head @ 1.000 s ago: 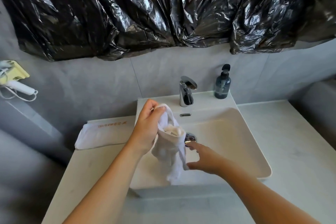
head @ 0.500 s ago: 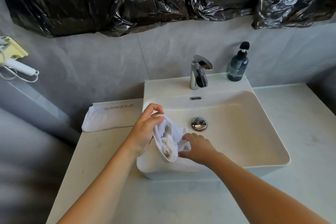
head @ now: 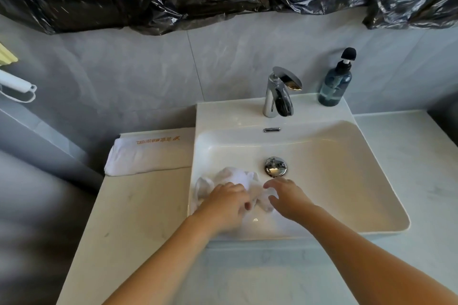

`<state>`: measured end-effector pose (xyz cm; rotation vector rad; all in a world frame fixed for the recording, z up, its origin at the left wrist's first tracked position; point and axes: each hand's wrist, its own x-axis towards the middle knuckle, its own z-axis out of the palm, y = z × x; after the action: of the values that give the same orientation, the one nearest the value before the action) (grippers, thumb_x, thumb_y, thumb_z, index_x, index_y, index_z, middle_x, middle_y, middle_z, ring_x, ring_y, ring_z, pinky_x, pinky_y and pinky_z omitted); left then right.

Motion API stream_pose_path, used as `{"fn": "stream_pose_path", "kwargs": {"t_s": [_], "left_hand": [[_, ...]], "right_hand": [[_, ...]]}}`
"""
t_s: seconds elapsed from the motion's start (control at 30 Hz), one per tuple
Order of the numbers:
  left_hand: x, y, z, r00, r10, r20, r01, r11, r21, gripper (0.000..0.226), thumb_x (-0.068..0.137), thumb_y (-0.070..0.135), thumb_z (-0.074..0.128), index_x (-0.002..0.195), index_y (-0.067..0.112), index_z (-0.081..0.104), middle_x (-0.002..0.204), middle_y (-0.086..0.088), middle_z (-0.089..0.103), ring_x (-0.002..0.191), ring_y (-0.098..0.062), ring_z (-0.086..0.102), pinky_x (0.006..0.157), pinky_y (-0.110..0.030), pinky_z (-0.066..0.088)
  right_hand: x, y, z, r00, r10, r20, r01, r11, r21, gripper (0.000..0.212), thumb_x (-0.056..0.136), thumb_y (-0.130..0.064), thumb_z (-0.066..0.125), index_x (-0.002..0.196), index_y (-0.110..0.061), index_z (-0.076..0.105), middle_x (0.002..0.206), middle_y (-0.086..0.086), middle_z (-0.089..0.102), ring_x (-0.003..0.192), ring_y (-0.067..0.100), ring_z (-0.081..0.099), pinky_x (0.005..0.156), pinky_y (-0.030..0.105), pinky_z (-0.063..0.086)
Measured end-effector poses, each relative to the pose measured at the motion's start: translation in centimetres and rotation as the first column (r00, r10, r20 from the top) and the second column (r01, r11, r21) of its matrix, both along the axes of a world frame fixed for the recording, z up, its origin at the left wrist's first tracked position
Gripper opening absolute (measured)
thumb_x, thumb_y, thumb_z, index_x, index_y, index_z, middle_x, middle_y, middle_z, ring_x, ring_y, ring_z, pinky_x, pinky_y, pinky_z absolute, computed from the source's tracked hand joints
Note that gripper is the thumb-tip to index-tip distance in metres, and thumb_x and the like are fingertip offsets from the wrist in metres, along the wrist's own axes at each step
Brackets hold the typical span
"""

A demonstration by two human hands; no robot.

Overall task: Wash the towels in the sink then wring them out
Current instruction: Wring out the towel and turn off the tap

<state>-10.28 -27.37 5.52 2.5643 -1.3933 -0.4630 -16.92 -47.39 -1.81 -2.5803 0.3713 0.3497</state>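
Towel (head: 238,178) crumpled in sink's (head: 322,205) near-left corner | my left hand (head: 226,202) grips it | right hand (head: 288,197) loose-fingered, touching it

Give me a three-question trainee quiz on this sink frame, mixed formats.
1. True or false: water is running from the chrome faucet.
2. Multiple choice: where does the crumpled white towel lie? A) on the counter B) in the white ceramic sink, left of the chrome drain plug C) draped over the faucet
3. Fill in: the folded white towel with orange lettering rests on the counter to the ___ of the sink.

Key: 1 false, no stream shows. 2 B; the left hand rests on it, the right hand touches its edge. 3 left.
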Motion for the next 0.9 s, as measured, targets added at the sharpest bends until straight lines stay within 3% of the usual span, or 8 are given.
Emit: {"fn": "stream_pose_path", "kwargs": {"t_s": [0.13, 0.23, 0.37, 0.43, 0.5, 0.6, 0.77, 0.9], "left_hand": [[-0.2, -1.2, -2.8, 0.98, 0.016, 0.2, -0.07, 0.961, 0.268, 0.039, 0.054, 0.033, 0.077, 0.089, 0.022, 0.068, 0.096, 0.0, 0.061, 0.09, -0.027, 0.055, 0.079, -0.036, 0.032], [0.8, -2.0, -4.3, 0.924, -0.008, 0.383, -0.044, 0.991, 0.127, 0.019, 0.064, 0.03, 0.059, 0.079, 0.023, 0.069, 0.083, -0.001, 0.06, 0.074, -0.027, 0.056, 0.07, -0.036, 0.028], [1.8, -1.3, -4.5, 0.917, -0.004, 0.399, -0.005, 1.0, 0.022, 0.026, 0.071, 0.026, 0.039, 0.067, 0.023, 0.064, 0.079, 0.003, 0.058, 0.073, -0.026, 0.056, 0.07, -0.036, 0.032], [1.8, -0.8, -4.2, 0.953, 0.03, 0.303, -0.031, 1.0, -0.001, 0.028, 0.077, 0.031, 0.036, 0.077, 0.025, 0.064, 0.085, 0.005, 0.06, 0.081, -0.024, 0.057, 0.073, -0.036, 0.04], [1.6, -1.2, -2.8, 0.97, 0.231, 0.077, -0.218, 0.964, -0.153, 0.038, 0.087, 0.035, 0.027, 0.093, 0.021, 0.062, 0.098, 0.005, 0.062, 0.095, -0.022, 0.054, 0.082, -0.039, 0.041], [2.1, -2.2, 0.8, 0.78, 0.442, -0.443, -0.605, 0.714, -0.351, 0.021, 0.104, 0.021, 0.037, 0.103, 0.014, 0.056, 0.096, 0.002, 0.06, 0.093, -0.018, 0.054, 0.084, -0.033, 0.043], [2.9, -2.5, 6.3, 0.599, 0.304, -0.741, -0.774, 0.46, -0.436, 0.019, 0.104, 0.013, 0.042, 0.095, 0.02, 0.057, 0.087, 0.002, 0.056, 0.082, -0.014, 0.05, 0.076, -0.029, 0.042], [2.1, -4.1, 11.1, 0.489, 0.178, -0.854, -0.858, 0.273, -0.435, 0.018, 0.102, 0.011, 0.045, 0.094, 0.018, 0.059, 0.087, -0.004, 0.059, 0.08, -0.016, 0.053, 0.071, -0.03, 0.044]], "right_hand": [[0.5, 0.2, -0.6, 1.0, 0.008, 0.016, -0.009, 0.999, 0.037, 0.042, 0.093, -0.021, 0.053, 0.134, -0.03, 0.054, 0.142, -0.009, 0.05, 0.129, 0.02, 0.043, 0.106, 0.033, 0.036], [0.9, 0.5, -1.0, 0.999, 0.035, 0.002, -0.035, 0.999, 0.034, 0.048, 0.095, -0.023, 0.054, 0.142, -0.029, 0.048, 0.146, -0.009, 0.045, 0.133, 0.021, 0.038, 0.11, 0.034, 0.033], [1.3, 0.4, -1.4, 0.999, 0.044, -0.019, -0.043, 0.998, 0.054, 0.048, 0.094, -0.026, 0.056, 0.141, -0.031, 0.049, 0.145, -0.01, 0.045, 0.132, 0.02, 0.039, 0.11, 0.032, 0.032], [1.4, 0.4, -1.4, 0.999, 0.041, -0.021, -0.04, 0.997, 0.06, 0.047, 0.092, -0.028, 0.057, 0.139, -0.032, 0.051, 0.143, -0.011, 0.046, 0.131, 0.021, 0.04, 0.109, 0.033, 0.034], [1.5, 0.7, -1.3, 0.999, 0.037, 0.006, -0.037, 0.997, 0.063, 0.05, 0.09, -0.031, 0.061, 0.138, -0.031, 0.051, 0.142, -0.009, 0.047, 0.131, 0.023, 0.04, 0.108, 0.035, 0.035], [2.1, 1.6, 0.0, 0.993, -0.006, 0.114, -0.01, 0.991, 0.131, 0.05, 0.087, -0.036, 0.067, 0.133, -0.02, 0.054, 0.136, -0.003, 0.054, 0.127, 0.023, 0.044, 0.104, 0.035, 0.036], [2.8, 1.8, 4.0, 0.959, -0.209, 0.19, 0.138, 0.933, 0.332, 0.028, 0.094, -0.045, 0.053, 0.097, -0.017, 0.059, 0.091, -0.004, 0.065, 0.085, 0.02, 0.062, 0.078, 0.043, 0.053], [2.4, 0.8, 7.3, 0.971, -0.172, 0.167, 0.114, 0.943, 0.311, 0.018, 0.094, -0.037, 0.054, 0.093, -0.019, 0.049, 0.085, 0.0, 0.061, 0.075, 0.022, 0.057, 0.068, 0.035, 0.048]]}}
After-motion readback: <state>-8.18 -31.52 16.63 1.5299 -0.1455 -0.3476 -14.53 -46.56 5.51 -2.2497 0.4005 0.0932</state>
